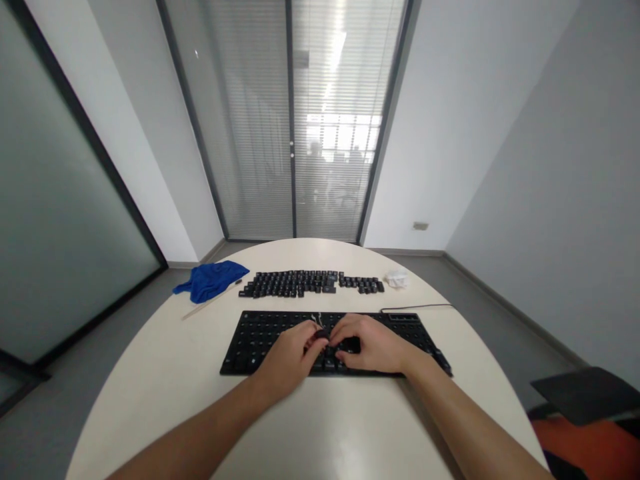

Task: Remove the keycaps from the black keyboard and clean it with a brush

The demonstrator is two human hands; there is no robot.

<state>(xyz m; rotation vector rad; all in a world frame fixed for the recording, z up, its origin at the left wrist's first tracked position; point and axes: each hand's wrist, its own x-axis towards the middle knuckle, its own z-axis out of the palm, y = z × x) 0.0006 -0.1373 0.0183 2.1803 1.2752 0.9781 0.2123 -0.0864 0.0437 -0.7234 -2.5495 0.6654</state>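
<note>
Bright glare behind the blinds (335, 100)

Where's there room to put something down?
Left of the keyboard, and on its near side between the forearms, the table is bare. Beyond the loose keycaps too. It's crowded just behind the keyboard, with blue cloth, stick, keycaps and white wad, and at its middle, where left hand and right hand are.
</note>
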